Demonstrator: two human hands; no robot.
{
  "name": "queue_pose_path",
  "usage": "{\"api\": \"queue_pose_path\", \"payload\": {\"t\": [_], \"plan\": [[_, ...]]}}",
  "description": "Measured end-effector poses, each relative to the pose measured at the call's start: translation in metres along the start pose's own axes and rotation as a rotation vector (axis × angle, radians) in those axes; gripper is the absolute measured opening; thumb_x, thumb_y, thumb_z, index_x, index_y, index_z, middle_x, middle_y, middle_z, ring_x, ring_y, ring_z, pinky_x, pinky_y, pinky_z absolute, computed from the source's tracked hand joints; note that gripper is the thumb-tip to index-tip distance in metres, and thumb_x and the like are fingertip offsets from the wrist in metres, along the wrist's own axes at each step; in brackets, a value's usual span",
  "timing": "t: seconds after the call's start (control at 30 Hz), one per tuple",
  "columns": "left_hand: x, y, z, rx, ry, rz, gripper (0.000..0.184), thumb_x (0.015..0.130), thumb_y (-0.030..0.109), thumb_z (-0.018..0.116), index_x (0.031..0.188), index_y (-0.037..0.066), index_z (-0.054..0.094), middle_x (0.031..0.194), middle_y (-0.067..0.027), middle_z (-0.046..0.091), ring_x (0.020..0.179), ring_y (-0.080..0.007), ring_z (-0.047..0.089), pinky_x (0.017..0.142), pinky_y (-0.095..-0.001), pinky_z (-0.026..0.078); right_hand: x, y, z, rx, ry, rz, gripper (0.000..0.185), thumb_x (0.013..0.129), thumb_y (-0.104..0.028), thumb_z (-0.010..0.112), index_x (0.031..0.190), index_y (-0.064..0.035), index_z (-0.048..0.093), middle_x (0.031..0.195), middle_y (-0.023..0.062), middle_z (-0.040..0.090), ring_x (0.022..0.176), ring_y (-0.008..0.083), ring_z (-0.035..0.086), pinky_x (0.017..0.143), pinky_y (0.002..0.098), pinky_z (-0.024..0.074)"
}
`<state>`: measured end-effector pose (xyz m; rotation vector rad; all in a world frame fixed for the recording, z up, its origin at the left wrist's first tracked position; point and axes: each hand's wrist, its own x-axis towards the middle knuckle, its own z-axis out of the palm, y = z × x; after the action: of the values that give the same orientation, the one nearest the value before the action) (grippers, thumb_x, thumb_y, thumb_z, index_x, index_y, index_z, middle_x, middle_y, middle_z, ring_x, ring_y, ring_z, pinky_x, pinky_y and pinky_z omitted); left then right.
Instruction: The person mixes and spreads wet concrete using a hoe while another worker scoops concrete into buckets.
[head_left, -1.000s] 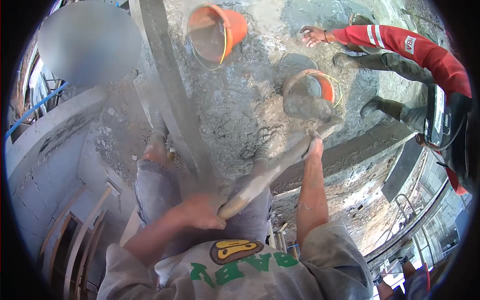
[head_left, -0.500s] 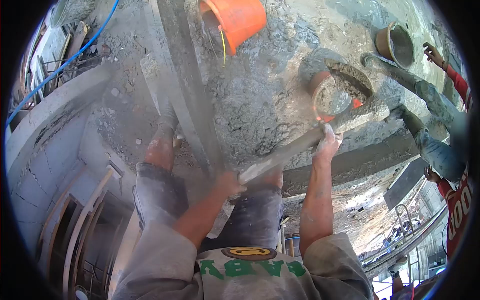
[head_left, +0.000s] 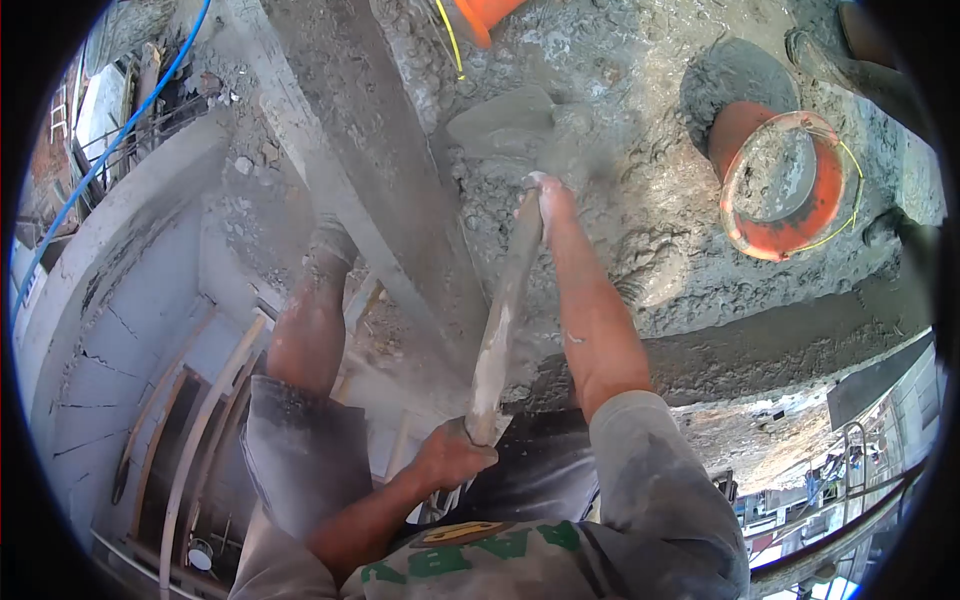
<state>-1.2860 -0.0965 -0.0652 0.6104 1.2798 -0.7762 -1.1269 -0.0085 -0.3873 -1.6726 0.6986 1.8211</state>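
Both my hands grip a mortar-smeared shovel [head_left: 500, 320]. My left hand [head_left: 455, 455] is closed around the lower end of its handle, near my thigh. My right hand [head_left: 548, 208] is wrapped around the shaft farther forward, close to the blade. The grey blade, at the wet concrete [head_left: 630, 170], is coated and hard to tell from it. To the right of my right hand, an orange bucket [head_left: 735, 135] rests on the concrete with its opening tilted toward me and grey mix inside.
A long concrete-covered beam [head_left: 365, 190] runs between my legs and the wet concrete. Another orange bucket [head_left: 490, 12] is cut off at the top. A blue hose [head_left: 130, 125] crosses the left. Another person's foot [head_left: 885, 226] stands at the right edge, beyond the bucket.
The shovel has swung left, away from the bucket, and its blade now lies at the wet concrete ahead. My right hand moved left and forward; the bucket now shows its opening and yellow handle.
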Motion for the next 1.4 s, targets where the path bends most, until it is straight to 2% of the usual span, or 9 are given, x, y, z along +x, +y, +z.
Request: {"api": "queue_pose_path", "payload": {"t": [0.1, 0.2, 0.33, 0.5, 0.73, 1.03, 1.23, 1.3, 1.4], "plan": [[-0.025, 0.010, -0.002, -0.173, -0.198, -0.213, 0.025, 0.068, 0.025, 0.066, 0.074, 0.001, 0.060, 0.061, -0.0080, 0.058, 0.055, -0.0168, 0.057, 0.054, -0.0310, 0.044, -0.002, 0.033, -0.015, -0.077, 0.055, 0.090, 0.024, 0.080, -0.027, 0.055, 0.092, -0.0058, 0.054, 0.068, 0.0104, 0.051, 0.057, 0.0244, 0.053, 0.051, 0.0404, 0.0484], [-0.044, 0.058, 0.001, -0.143, -0.277, -0.312, 0.026, 0.072, 0.029, 0.066, 0.070, 0.004, 0.061, 0.059, -0.0067, 0.059, 0.059, -0.0164, 0.058, 0.058, -0.0313, 0.045, 0.006, 0.058, -0.067, -0.142, 0.128, 0.115, 0.026, 0.079, -0.027, 0.056, 0.092, -0.0047, 0.055, 0.069, 0.0116, 0.053, 0.056, 0.0253, 0.053, 0.052, 0.0411, 0.0479], [-0.055, 0.062, 0.032, -0.332, -0.332, -0.186, 0.028, 0.071, 0.028, 0.069, 0.066, 0.002, 0.059, 0.061, -0.0067, 0.059, 0.059, -0.0146, 0.057, 0.057, -0.0303, 0.044, -0.024, 0.044, -0.091, -0.374, 0.186, 0.204, 0.031, 0.076, -0.026, 0.060, 0.091, 0.0003, 0.061, 0.080, 0.0132, 0.059, 0.066, 0.0248, 0.057, 0.061, 0.0383, 0.0462], [-0.089, 0.076, 0.014, -0.618, -0.488, -0.217, 0.055, 0.080, 0.033, 0.066, 0.115, -0.005, 0.046, 0.097, -0.0104, 0.058, 0.083, -0.0157, 0.057, 0.075, -0.0287, 0.046, -0.051, 0.050, -0.109, -0.461, 0.190, 0.124, 0.030, 0.076, -0.025, 0.060, 0.090, 0.0009, 0.063, 0.086, 0.0136, 0.061, 0.072, 0.0248, 0.058, 0.066, 0.0372, 0.0459], [-0.163, 0.143, -0.001, -0.168, -0.614, 0.150, 0.074, 0.078, 0.049, 0.062, 0.123, -0.006, 0.043, 0.107, -0.0138, 0.056, 0.101, -0.0195, 0.051, 0.085, -0.0302, 0.040, -0.118, 0.001, -0.191, -0.287, 0.079, 0.026, 0.027, 0.078, -0.024, 0.057, 0.094, -0.0036, 0.061, 0.083, 0.0119, 0.060, 0.072, 0.0252, 0.058, 0.067, 0.0380, 0.0472], [-0.230, 0.181, -0.024, 0.698, -0.473, 0.447, 0.065, 0.070, 0.049, 0.063, 0.108, -0.002, 0.053, 0.093, -0.0222, 0.061, 0.090, -0.0344, 0.059, 0.077, -0.0392, 0.043, -0.309, -0.128, -0.209, 0.250, 0.361, -0.286, 0.026, 0.078, -0.024, 0.058, 0.098, -0.0066, 0.059, 0.077, 0.0081, 0.054, 0.071, 0.0236, 0.056, 0.061, 0.0372, 0.0497], [-0.036, 0.081, -0.029, 0.821, 0.215, 0.245, 0.054, 0.067, 0.033, 0.069, 0.113, 0.009, 0.054, 0.101, -0.0158, 0.063, 0.097, -0.0322, 0.060, 0.082, -0.0419, 0.047, -0.275, -0.134, -0.188, 0.178, 0.526, -0.586, 0.038, 0.074, -0.010, 0.063, 0.110, -0.0017, 0.053, 0.090, 0.0081, 0.058, 0.080, 0.0209, 0.057, 0.075, 0.0326, 0.0479], [0.030, 0.069, -0.021, 0.848, 0.286, 0.138, 0.056, 0.067, 0.035, 0.071, 0.114, 0.010, 0.054, 0.104, -0.0143, 0.063, 0.099, -0.0306, 0.059, 0.084, -0.0417, 0.047, -0.258, -0.128, -0.179, 0.209, 0.498, -0.688, 0.051, 0.072, -0.005, 0.065, 0.120, -0.0002, 0.046, 0.104, 0.0086, 0.059, 0.091, 0.0186, 0.057, 0.083, 0.0307, 0.0444], [0.053, 0.065, -0.002, 0.770, 0.237, 0.070, 0.059, 0.067, 0.041, 0.073, 0.115, 0.011, 0.055, 0.108, -0.0130, 0.062, 0.101, -0.0300, 0.059, 0.085, -0.0410, 0.047, -0.263, -0.120, -0.156, 0.118, 0.603, -0.937, 0.041, 0.076, -0.008, 0.064, 0.114, -0.0009, 0.050, 0.104, 0.0086, 0.058, 0.085, 0.0191, 0.057, 0.075, 0.0339, 0.0462]]}}
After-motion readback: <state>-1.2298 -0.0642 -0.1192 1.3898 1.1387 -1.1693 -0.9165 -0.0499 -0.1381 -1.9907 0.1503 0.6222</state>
